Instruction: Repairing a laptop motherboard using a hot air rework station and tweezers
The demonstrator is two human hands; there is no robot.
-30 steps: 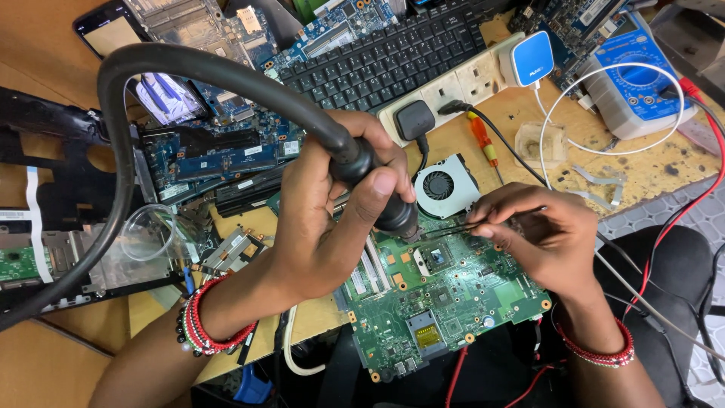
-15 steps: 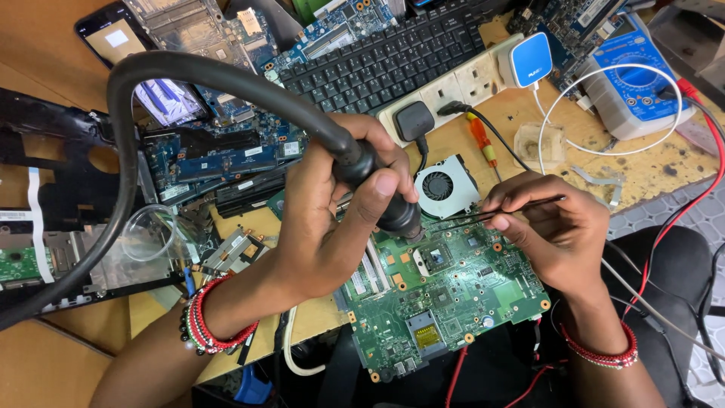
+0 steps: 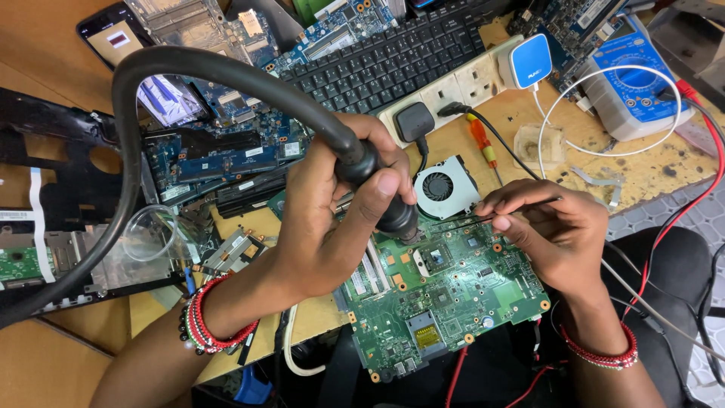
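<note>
Gripping the black cylindrical handle of a hot-air tool (image 3: 377,189), our left hand (image 3: 332,219) wraps its fingers and thumb firmly around the barrel, and the nozzle points down at the upper left part of the green rectangular circuit board (image 3: 453,295), which lies tilted at the near edge of the wooden bench. From the handle a thick black rubber hose (image 3: 128,143) arcs up and away to the left of the board. Our right hand (image 3: 559,234) is over the board's upper right corner, its fingertips pinched on thin dark metal tweezers (image 3: 521,205) whose tips reach leftward toward the nozzle. Just above the board sits a small white square cooling fan (image 3: 444,189). Farther beyond it lie a black keyboard (image 3: 385,60) and a cream power strip (image 3: 468,83). A blue multimeter (image 3: 642,91) rests well to the board's upper right. Red bead bracelets (image 3: 208,325) circle our left wrist, left of the board.
</note>
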